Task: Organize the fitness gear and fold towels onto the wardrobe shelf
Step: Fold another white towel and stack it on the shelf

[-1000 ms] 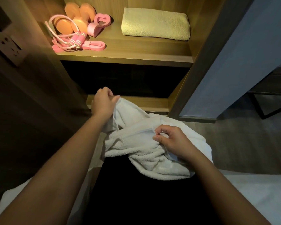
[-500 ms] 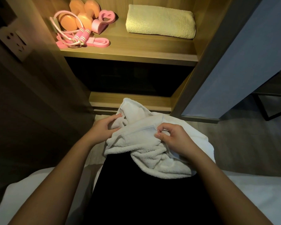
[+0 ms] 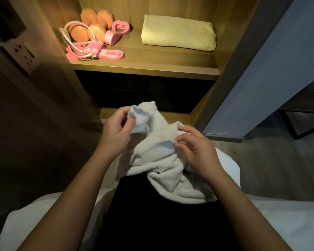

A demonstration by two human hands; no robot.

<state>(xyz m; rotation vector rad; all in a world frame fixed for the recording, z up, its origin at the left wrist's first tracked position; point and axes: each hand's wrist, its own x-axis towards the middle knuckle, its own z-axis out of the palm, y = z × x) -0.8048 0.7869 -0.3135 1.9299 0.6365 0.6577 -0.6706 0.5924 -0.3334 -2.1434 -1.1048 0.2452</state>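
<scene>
A crumpled white towel (image 3: 163,171) lies on my lap. My left hand (image 3: 116,131) pinches one of its corners and holds it up. My right hand (image 3: 194,149) pinches a hemmed edge of the same towel with thumb and forefinger. On the lit wardrobe shelf (image 3: 145,67) a folded yellow towel (image 3: 178,35) lies at the right. At the shelf's left sit orange dumbbells (image 3: 91,24), a pink heart-shaped grip (image 3: 116,33), a pink skipping rope (image 3: 91,48) and a pink resistance band (image 3: 112,55).
Below the lit shelf is a dark compartment (image 3: 143,93) and a lower wooden ledge (image 3: 178,116). A wall socket (image 3: 20,55) is on the left panel. A grey-blue door (image 3: 272,69) stands open at the right. White bedding (image 3: 279,223) lies under me.
My left hand has dropped to the towel, taken a corner and lifted it. My right hand has shifted its pinch along the hem. The view has tilted down a little.
</scene>
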